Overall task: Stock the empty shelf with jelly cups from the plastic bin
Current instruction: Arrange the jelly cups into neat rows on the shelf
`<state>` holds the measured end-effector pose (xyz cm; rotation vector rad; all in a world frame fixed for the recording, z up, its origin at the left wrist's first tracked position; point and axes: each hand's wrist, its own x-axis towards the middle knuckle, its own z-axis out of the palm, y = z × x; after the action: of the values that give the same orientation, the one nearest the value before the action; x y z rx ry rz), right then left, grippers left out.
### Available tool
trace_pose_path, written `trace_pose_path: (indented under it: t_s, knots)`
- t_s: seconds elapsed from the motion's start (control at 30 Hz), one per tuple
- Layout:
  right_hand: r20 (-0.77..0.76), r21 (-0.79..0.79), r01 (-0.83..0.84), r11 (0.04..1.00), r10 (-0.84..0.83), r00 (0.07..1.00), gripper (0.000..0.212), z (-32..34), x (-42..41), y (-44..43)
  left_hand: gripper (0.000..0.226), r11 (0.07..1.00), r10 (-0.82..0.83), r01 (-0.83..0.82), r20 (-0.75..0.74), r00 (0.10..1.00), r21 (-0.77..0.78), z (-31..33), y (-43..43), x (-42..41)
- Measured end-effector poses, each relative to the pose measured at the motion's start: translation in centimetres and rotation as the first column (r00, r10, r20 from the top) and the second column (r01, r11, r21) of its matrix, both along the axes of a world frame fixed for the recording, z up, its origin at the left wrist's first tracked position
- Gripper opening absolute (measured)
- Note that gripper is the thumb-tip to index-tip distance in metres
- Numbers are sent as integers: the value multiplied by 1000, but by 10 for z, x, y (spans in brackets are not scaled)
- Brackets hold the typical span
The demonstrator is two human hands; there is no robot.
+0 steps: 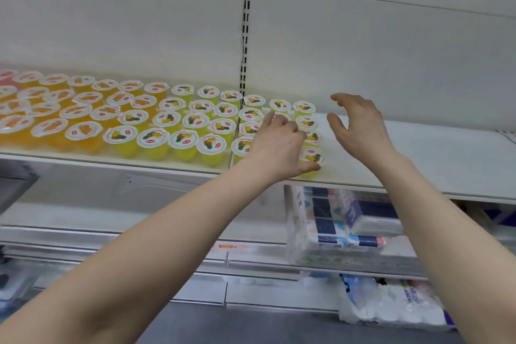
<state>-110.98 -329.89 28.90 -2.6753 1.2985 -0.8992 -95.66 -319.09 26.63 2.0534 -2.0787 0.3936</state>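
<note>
Head view: left hand lies curled over yellow jelly cups at the shelf front edge, and I cannot tell its grip. Right hand hovers, grip apart, above bare shelf.

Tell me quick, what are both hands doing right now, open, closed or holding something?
Left hand: lies over the yellow jelly cups; a grip cannot be told.
Right hand: open, holding nothing, above the bare shelf.
</note>
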Motion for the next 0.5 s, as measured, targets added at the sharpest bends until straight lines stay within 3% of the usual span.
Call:
trace_pose_path:
  t_s: [0.23,0.5]
  knots:
    - [-128,-111,-93,989,79,989,41,14,46,24,57,984,59,-77,-114,992,-161,21,41,70]
    - [-277,-216,-297,930,233,932,48,19,147,87,44,931,233,-236,-44,972,-278,31,137,188]
